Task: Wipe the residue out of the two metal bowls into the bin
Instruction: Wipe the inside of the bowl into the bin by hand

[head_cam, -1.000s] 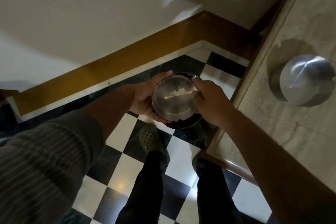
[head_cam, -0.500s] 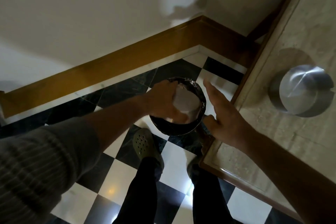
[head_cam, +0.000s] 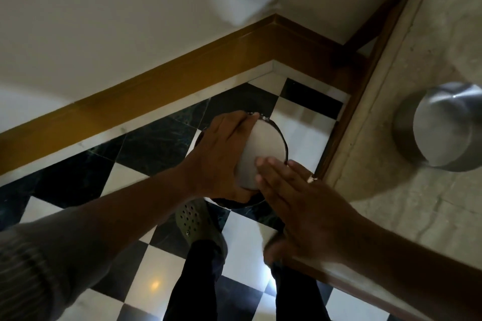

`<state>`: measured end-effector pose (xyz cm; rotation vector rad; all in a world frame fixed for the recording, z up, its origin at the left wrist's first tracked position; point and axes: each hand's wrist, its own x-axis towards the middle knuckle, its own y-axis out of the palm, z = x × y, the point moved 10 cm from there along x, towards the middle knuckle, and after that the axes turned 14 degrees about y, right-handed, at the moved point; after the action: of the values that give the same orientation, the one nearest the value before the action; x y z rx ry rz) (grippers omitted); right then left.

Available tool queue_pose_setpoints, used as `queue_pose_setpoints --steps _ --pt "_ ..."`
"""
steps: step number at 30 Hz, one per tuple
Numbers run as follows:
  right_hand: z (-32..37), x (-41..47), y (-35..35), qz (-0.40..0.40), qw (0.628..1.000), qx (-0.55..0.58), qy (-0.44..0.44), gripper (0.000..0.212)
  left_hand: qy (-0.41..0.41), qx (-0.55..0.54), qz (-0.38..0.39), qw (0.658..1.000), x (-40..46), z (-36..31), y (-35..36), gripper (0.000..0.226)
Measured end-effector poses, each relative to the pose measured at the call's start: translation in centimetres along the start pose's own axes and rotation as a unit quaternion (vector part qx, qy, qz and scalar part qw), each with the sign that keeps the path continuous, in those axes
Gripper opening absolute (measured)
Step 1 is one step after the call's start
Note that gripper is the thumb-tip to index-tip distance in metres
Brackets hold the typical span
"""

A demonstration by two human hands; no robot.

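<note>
- The left hand (head_cam: 221,161) has its fingers (head_cam: 242,118) wrapped on the side of the metal bowl (head_cam: 263,148) and grips it upside down, bottom up, directly over the bin (head_cam: 283,142).
- The right hand (head_cam: 300,203) is flat, fingers (head_cam: 268,167) stretched and holding nothing; the tips lie on the near edge of the bowl's bottom, prob. to tap it.
- Bin is mostly hidden; only its dark rim shows under the bowl, on the checkered floor (head_cam: 167,138) near the wall corner.
- Second bowl (head_cam: 443,125) stands upside down on the counter (head_cam: 391,164), near its right edge, not yet handled.
- Risk: the grip is on one side only, so a hard tap could knock the smooth bowl loose and drop it into the bin.
- Risk: if the bowl drifts past the rim, residue falls on the floor, close to the person's shoe (head_cam: 195,221).
</note>
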<state>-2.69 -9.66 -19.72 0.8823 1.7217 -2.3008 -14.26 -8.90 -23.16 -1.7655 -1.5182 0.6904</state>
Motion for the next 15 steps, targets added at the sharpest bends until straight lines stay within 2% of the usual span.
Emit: queue_pose_setpoints --steps 1,2,6,8,9,11,13,14,15 --pt "-0.2 0.0 0.4 0.012 1.000 0.006 0.003 0.114 0.016 0.003 0.003 1.000 -0.2 -0.4 0.4 0.115" --pt "-0.3 0.3 -0.4 -0.011 0.999 0.029 0.012 0.113 0.019 0.004 0.003 1.000 -0.6 -0.4 0.5 0.112" --pt "-0.7 -0.9 -9.6 -0.233 0.963 0.130 0.045 0.108 0.002 -0.026 0.005 1.000 -1.1 -0.3 0.2 0.122" --pt "-0.4 -1.9 -11.4 -0.292 0.946 0.137 0.028 0.106 0.004 -0.031 -0.009 0.999 -0.7 -0.7 -1.1 0.124" --pt "-0.1 -1.6 -10.7 -0.286 0.951 0.115 0.018 0.108 0.002 -0.033 -0.019 0.999 -0.3 -0.8 -2.0 0.124" --pt "0.3 0.2 -6.7 -0.179 0.984 0.018 0.012 0.114 0.004 -0.022 -0.034 0.999 0.3 -0.8 -3.4 0.120" --pt "0.0 1.0 -3.5 -0.096 0.995 -0.021 0.016 0.117 0.015 -0.029 -0.014 0.999 0.5 -0.9 -3.3 0.116" --pt "-0.1 1.1 -3.5 -0.100 0.995 -0.014 0.025 0.116 0.015 -0.041 -0.008 0.999 0.2 -0.7 -3.1 0.115" --pt "-0.4 0.8 -4.7 -0.139 0.990 0.009 0.034 0.115 0.012 -0.050 -0.005 0.999 0.0 -0.5 -2.8 0.115"
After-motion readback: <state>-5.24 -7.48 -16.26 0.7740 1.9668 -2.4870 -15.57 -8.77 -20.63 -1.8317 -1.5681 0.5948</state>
